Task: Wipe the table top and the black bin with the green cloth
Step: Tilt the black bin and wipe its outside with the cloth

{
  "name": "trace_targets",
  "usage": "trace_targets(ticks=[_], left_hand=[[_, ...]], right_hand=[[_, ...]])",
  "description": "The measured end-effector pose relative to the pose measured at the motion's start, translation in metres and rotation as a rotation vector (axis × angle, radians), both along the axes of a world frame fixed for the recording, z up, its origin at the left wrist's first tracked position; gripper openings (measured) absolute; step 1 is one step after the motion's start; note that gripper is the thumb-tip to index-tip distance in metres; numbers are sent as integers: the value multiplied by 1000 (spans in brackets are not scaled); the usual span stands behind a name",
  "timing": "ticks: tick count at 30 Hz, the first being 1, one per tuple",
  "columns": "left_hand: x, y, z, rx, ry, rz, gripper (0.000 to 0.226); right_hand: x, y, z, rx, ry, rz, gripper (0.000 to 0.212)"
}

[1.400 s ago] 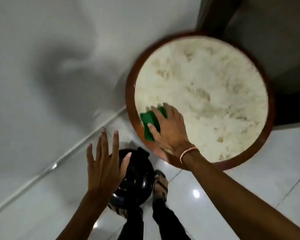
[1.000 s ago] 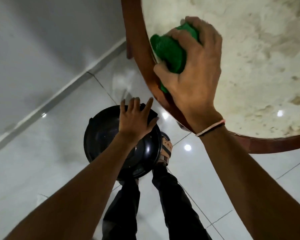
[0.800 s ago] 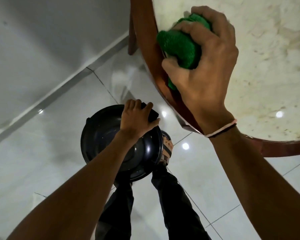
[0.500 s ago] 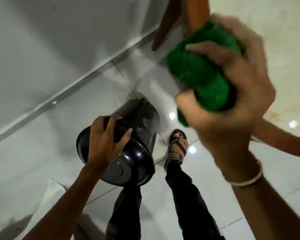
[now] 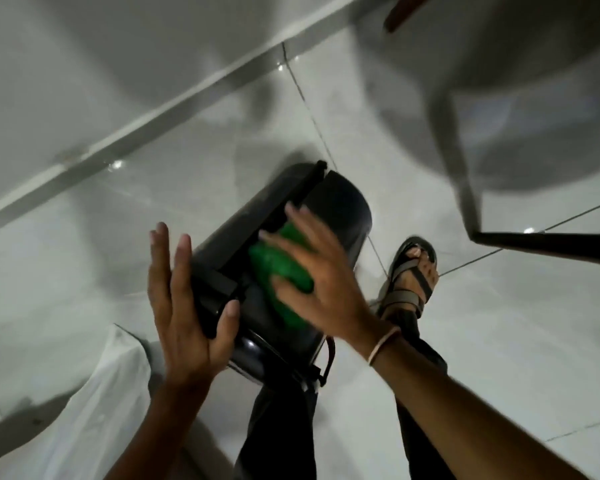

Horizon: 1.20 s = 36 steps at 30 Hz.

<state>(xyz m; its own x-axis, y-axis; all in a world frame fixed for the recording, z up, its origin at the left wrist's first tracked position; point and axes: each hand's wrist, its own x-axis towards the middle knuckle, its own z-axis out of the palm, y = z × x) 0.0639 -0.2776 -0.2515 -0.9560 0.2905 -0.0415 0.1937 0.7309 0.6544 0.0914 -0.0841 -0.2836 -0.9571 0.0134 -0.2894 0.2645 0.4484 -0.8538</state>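
Observation:
The black bin (image 5: 336, 206) is tipped on its side above the floor, its lid end toward me. My left hand (image 5: 184, 306) holds its lid end, thumb hooked over the rim and fingers spread along its left side. My right hand (image 5: 321, 282) presses the bunched green cloth (image 5: 279, 271) flat against the bin's side. The table top is out of view; only a blurred brown table leg (image 5: 404, 12) shows at the top right.
Glossy white floor tiles (image 5: 499, 341) lie below, and a grey wall with a skirting strip (image 5: 125, 140) runs at the upper left. My sandalled foot (image 5: 411, 275) stands just right of the bin. A white cloth-like sheet (image 5: 94, 410) shows at the lower left.
My right hand carried the green cloth off the table down onto the bin. My left hand tipped the bin over and holds it. The view swung down from the table.

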Motion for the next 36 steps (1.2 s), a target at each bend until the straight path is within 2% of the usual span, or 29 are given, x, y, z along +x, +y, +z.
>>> trace_targets(ticks=[3,5,7,10,13,16,20,23,25,28,31,33,36], left_hand=[[-10,-11,1,-5,29,-59,71],[-15,-14,0,-19,47,-85,60],[-20,-10,-3,-41,64,-141,51],[-26,6,0,-126,175,-236,47],[-23,19,1,-203,282,-256,53],[-14,14,-6,-220,336,-313,56],[-7,10,-10,-189,355,-349,55],[-10,27,-9,-148,348,-286,53],[-9,33,-7,-146,326,-254,54],[-3,25,-11,-187,319,-296,56],[8,19,-12,-187,387,-373,57],[12,18,-11,-180,411,-386,57],[11,15,-12,-178,399,-375,56]], right_hand=[[-38,15,-43,228,-77,-217,57],[-63,25,-60,243,-212,-374,60],[-75,25,-57,205,-269,-417,56],[-59,17,-16,137,-138,-266,44],[-18,1,35,-5,-28,-31,44],[-11,13,16,13,-23,37,48],[-58,54,-64,110,-331,-346,61],[-89,69,-81,44,-430,-439,65],[-89,55,-56,-35,-355,-340,61],[-54,20,13,-184,-170,-37,46],[-28,23,15,-236,-40,158,42],[-38,38,-15,-140,-141,53,41],[-79,66,-61,-46,-320,-288,41]])
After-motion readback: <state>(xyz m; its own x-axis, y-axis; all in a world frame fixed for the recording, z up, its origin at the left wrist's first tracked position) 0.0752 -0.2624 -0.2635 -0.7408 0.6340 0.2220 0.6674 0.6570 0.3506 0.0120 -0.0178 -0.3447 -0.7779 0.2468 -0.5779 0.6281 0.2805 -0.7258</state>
